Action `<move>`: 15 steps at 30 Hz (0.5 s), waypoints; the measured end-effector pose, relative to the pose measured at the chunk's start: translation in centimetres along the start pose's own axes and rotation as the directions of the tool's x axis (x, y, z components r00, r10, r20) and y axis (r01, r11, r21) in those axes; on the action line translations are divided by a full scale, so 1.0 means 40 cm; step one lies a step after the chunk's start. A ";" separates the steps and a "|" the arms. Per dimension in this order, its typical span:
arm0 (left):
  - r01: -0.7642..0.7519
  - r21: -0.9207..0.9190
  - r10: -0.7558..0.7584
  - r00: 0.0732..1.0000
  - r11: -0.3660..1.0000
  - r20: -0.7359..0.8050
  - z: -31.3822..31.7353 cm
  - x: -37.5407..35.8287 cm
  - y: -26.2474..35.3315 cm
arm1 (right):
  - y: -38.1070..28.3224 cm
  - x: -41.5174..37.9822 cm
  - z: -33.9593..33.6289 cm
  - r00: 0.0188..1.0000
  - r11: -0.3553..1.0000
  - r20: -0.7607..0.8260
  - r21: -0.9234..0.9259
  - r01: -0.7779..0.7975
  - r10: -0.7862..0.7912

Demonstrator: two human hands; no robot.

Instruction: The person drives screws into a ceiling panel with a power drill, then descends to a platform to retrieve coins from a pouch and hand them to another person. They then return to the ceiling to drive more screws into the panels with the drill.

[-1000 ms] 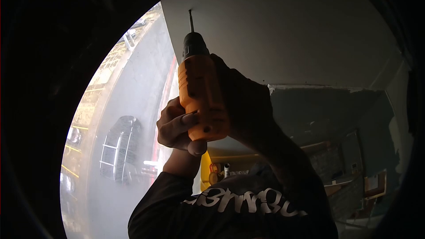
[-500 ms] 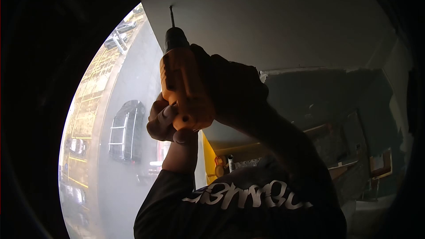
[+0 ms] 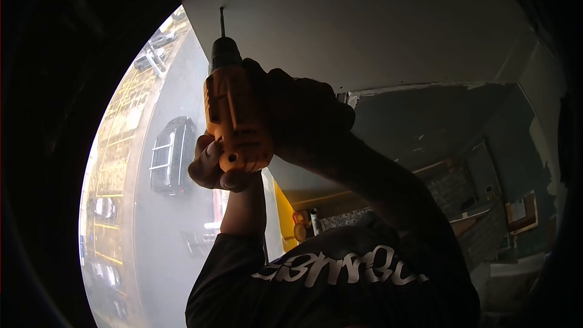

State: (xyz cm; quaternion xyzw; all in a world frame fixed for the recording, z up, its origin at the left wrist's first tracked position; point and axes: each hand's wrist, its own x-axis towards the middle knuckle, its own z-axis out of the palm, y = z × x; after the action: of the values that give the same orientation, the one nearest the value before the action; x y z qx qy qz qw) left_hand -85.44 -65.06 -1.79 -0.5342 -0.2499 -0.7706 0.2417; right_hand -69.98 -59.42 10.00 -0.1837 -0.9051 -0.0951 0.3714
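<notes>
An orange power drill [image 3: 234,118] with a black chuck points up toward a pale flat surface [image 3: 364,24]. The tip of its thin bit [image 3: 222,23] meets a small dark spot on that surface. My left hand [image 3: 209,164] is closed around the lower rear of the drill, fingertips showing below its body. Against the drill's right side is my right hand [image 3: 303,103], dark in shadow, with its fingers bent around the tool. The drill's handle is hidden.
Bright glass at the left shows a dark vehicle [image 3: 172,157] and yellow-lined ground outside. A dark grey-green wall [image 3: 449,121] with rough white edges is at the right. Near the bottom are a yellow panel [image 3: 283,206] and a wooden-framed box [image 3: 523,212].
The drill and both hands have shifted slightly left in the view, and the background has shifted too. The bit tip stays at the dark spot, and both hands keep their hold.
</notes>
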 end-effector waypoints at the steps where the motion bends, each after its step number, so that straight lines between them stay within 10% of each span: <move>1: -0.034 -0.029 0.032 0.996 0.999 -0.087 0.008 -0.009 -0.008 | 0.001 0.000 -0.001 1.000 1.000 -0.017 -0.013 0.015 -0.015; 15: -0.069 -0.167 0.021 0.962 0.984 -0.271 0.076 -0.011 0.026 | 0.006 0.011 -0.054 0.999 0.999 0.036 -0.034 0.030 -0.029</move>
State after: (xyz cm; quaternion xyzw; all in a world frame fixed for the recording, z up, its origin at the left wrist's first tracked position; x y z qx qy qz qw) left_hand -82.49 -63.84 -1.13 -0.4496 -0.1340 -0.8491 0.2428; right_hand -68.81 -59.74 11.85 -0.1784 -0.9123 -0.1130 0.3508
